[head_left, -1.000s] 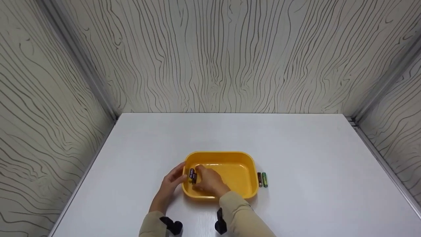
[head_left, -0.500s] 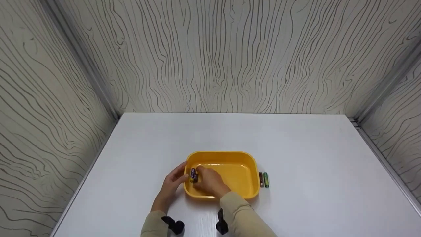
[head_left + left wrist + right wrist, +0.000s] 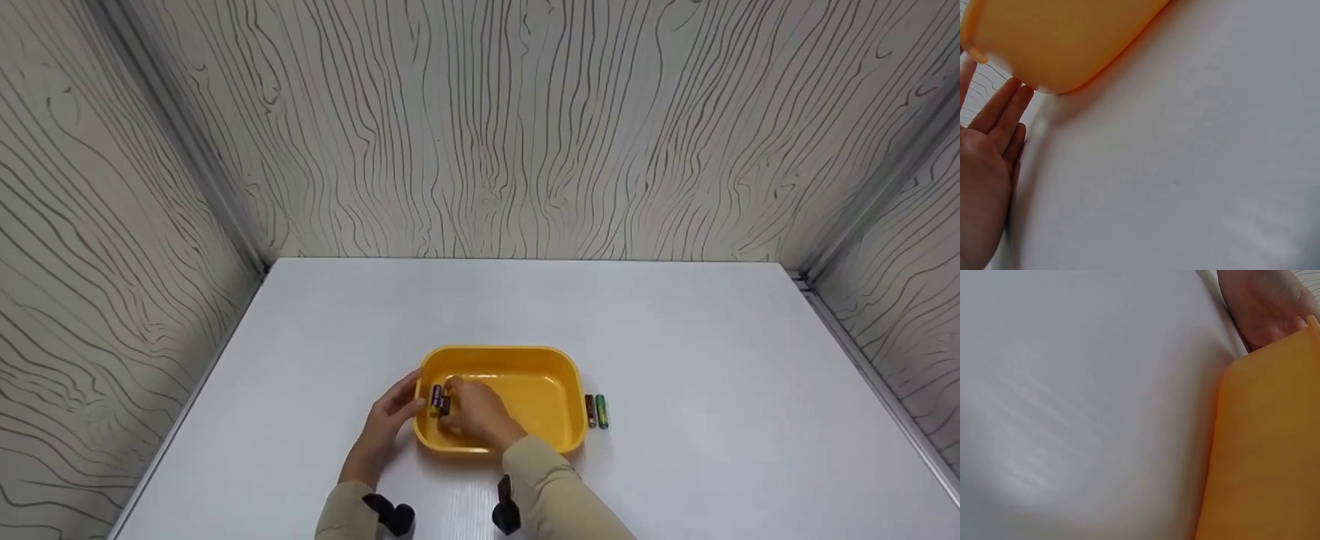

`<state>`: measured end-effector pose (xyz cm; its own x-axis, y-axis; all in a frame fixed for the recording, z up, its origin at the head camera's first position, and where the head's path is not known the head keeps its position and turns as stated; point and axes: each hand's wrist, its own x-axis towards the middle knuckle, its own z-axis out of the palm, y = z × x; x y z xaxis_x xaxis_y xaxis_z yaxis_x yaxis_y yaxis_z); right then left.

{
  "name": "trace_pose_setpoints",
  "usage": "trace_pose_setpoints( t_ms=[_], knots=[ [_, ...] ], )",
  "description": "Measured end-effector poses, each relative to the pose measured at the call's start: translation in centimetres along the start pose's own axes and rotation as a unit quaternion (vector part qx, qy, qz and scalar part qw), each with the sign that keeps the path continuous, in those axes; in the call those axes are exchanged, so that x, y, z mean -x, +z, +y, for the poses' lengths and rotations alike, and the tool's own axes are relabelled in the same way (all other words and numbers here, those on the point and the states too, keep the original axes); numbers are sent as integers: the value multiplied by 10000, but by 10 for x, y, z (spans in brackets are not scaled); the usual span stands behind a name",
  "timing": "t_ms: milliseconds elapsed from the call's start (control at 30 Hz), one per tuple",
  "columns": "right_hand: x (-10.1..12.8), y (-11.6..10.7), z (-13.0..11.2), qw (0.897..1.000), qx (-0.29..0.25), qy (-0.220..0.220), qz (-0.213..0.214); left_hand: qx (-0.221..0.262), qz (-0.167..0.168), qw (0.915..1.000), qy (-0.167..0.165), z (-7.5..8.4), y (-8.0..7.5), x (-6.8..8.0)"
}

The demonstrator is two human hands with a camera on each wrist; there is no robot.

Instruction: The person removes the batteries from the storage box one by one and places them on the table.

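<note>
In the head view, a yellow plastic bin (image 3: 540, 405) stands on the white table. My left hand (image 3: 388, 416) is at its left side, thumb at the rim and other fingers against the outside wall. The left wrist view has these fingers fairly straight, with tips at the bin. My right hand (image 3: 478, 411) reaches inside over the front rim, its thumb and a finger at the two ends of a dark battery (image 3: 445, 406). Beside that one, along the left wall, lies a purple-and-yellow battery (image 3: 436, 400). The right fingertips are hidden by the bin wall in the right wrist view.
Just outside the bin's right wall, a dark red-brown battery (image 3: 590, 411) and a green battery (image 3: 602, 412) lie side by side on the table (image 3: 697, 352). A wood-patterned back wall (image 3: 487, 135) and side walls enclose the table.
</note>
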<state>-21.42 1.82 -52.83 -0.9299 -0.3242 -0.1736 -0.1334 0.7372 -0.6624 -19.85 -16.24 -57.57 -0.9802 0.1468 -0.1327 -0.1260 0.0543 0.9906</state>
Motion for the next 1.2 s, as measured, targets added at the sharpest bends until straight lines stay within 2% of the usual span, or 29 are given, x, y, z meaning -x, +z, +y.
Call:
trace_pose_setpoints(
  t_ms=[100,300,400,733,1200],
  knots=[
    [2,-3,1,9998,-174,90,-21,4,9,10000,-64,1,0,0],
    [9,-8,3,9991,-416,-52,-56,32,52,9998,-204,0,-1,0],
    [11,-11,3,9992,-385,-133,-36,-12,71,9999,-155,1,-1,-1],
    [19,-27,6,9987,-477,-13,-203,-64,100,9998,-165,1,1,-2],
    [29,-51,8,9985,-412,-294,-214,-4,105,9998,-194,-2,0,-3]
  ],
)
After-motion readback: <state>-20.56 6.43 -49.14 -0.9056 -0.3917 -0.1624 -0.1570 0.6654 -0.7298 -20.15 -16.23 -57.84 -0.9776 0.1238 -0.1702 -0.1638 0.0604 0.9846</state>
